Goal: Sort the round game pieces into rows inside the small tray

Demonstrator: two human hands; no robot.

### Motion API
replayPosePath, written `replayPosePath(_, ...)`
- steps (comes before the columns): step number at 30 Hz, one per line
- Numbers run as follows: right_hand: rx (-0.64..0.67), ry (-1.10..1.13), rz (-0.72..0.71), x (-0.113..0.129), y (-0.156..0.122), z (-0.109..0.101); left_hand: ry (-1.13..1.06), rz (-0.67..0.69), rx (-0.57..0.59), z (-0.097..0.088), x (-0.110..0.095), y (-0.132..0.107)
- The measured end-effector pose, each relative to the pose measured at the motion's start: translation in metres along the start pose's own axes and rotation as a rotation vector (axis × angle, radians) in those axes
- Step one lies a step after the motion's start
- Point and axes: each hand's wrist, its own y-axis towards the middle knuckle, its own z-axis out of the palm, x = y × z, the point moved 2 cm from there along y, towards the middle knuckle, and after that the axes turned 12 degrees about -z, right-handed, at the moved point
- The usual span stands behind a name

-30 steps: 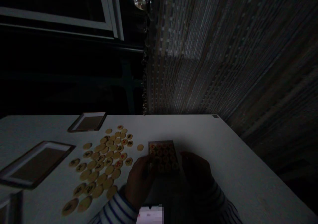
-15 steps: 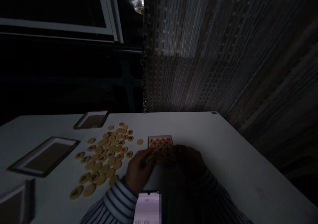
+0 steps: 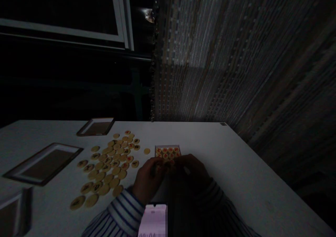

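Note:
A small shallow box [image 3: 168, 146] holds rows of round wooden Chinese chess pieces [image 3: 170, 155], the visible ones marked in red. My left hand [image 3: 147, 179] is closed at its near left corner, thumb and index finger bent over the edge. Opposite it, my right hand [image 3: 194, 168] curls around the near right side, its fingertips dark in shadow. Hands and shadow hide the box's near rows. Left of the box lies a loose spread of Chinese chess pieces [image 3: 107, 167], some showing black or red characters, others plain side up. One plain piece [image 3: 147, 151] sits apart, closer to the box.
Three shallow trays or lids stand on the white table [image 3: 210, 142]: one at the back [image 3: 96, 126], one at the left [image 3: 43, 163], one at the near left [image 3: 15, 209]. A lit phone [image 3: 152, 219] is at the front. A string curtain [image 3: 210, 72] hangs behind.
My right hand has shifted left and inward over the box's near right part, closer to my left hand. The loose pieces keep their arrangement; the view has shifted slightly.

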Motion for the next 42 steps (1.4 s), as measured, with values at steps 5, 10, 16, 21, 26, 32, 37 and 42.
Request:
replayPosePath(5,0.062,-0.017,-0.085,0.0022,0.0037,0.0,0.016,0.044,0.019,0.001,-0.0003,-0.0005)
replayPosePath(10,0.063,-0.019,-0.12,0.0051,0.0059,-0.0006,0.006,0.084,0.039,0.0006,-0.0024,-0.0015)
replayPosePath(16,0.067,-0.012,-0.143,0.0051,0.0079,-0.0014,-0.025,0.096,0.067,-0.0015,-0.0071,-0.0021)
replayPosePath(21,0.073,0.015,-0.134,0.0056,0.0103,-0.0035,-0.072,0.072,0.089,-0.0013,-0.0083,-0.0022)
replayPosePath(26,0.056,0.015,-0.086,0.0069,0.0104,-0.0041,-0.133,-0.051,0.082,0.0011,-0.0025,-0.0011)
replayPosePath(32,0.087,0.055,-0.081,0.0034,0.0053,0.0019,-0.215,-0.137,0.1,-0.0015,-0.0066,-0.0007)
replayPosePath(37,0.091,0.048,-0.09,0.002,0.0031,0.0031,-0.237,-0.111,0.143,-0.0033,-0.0097,-0.0009)
replayPosePath(42,0.117,0.033,-0.099,0.0041,0.0046,0.0006,-0.27,-0.125,0.139,-0.0033,-0.0088,-0.0009)
